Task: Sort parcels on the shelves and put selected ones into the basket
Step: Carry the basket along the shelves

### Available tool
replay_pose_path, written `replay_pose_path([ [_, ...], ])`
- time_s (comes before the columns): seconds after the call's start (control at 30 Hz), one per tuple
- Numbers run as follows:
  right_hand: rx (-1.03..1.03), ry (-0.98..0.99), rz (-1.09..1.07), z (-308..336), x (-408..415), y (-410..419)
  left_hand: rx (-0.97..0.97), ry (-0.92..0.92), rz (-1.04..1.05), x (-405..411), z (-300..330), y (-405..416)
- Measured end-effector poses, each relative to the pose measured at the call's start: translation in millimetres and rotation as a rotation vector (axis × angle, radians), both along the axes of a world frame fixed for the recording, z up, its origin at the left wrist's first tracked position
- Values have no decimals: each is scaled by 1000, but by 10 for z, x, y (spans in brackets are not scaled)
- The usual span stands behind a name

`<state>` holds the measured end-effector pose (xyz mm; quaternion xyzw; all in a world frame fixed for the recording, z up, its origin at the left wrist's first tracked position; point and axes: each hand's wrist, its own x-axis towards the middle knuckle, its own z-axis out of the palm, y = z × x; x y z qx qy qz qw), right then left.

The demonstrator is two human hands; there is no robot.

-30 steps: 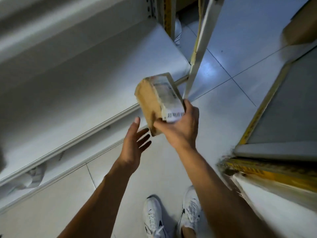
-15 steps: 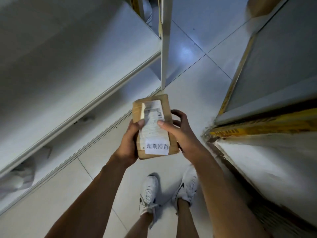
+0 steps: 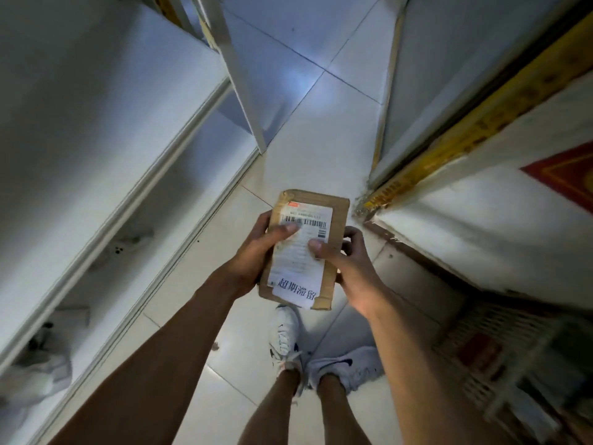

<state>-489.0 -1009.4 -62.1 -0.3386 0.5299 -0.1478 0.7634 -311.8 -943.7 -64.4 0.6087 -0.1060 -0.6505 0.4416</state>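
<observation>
A small brown cardboard parcel (image 3: 333, 213) with a white shipping label and a white sticker at its near end is held flat in front of me, label up, above the floor. My left hand (image 3: 256, 252) grips its left edge with the thumb lying on the label. On the other side my right hand (image 3: 349, 268) grips the right edge, thumb on the label and fingers curled underneath. A white slatted basket (image 3: 500, 358) stands on the floor at the lower right, blurred, with some items inside.
White metal shelves (image 3: 96, 123) run along the left, with pale bagged parcels (image 3: 38, 358) on the lowest level. Another shelf unit with yellow edge strips (image 3: 465, 133) stands at the right. Between them lies a white tiled floor (image 3: 308, 75); my white shoes (image 3: 321, 358) are below.
The parcel went from my right hand alone to both hands, turned label up and brought lower and closer. The view has swung right, bringing the basket into sight.
</observation>
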Motion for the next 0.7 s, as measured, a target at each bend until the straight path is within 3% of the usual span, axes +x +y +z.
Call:
replay_pose_path([
  [0.33,6,78,-197,-149,-1375,263,71,74,-294,-1371,-77,-279],
  [0.57,-132,-83,-274,7,-2449,456,119,153,-545,-2374,-86,-432],
  [0.7,-111,-70,-451,-131,-2949,670,129,151,-690,-2973,-116,-501],
])
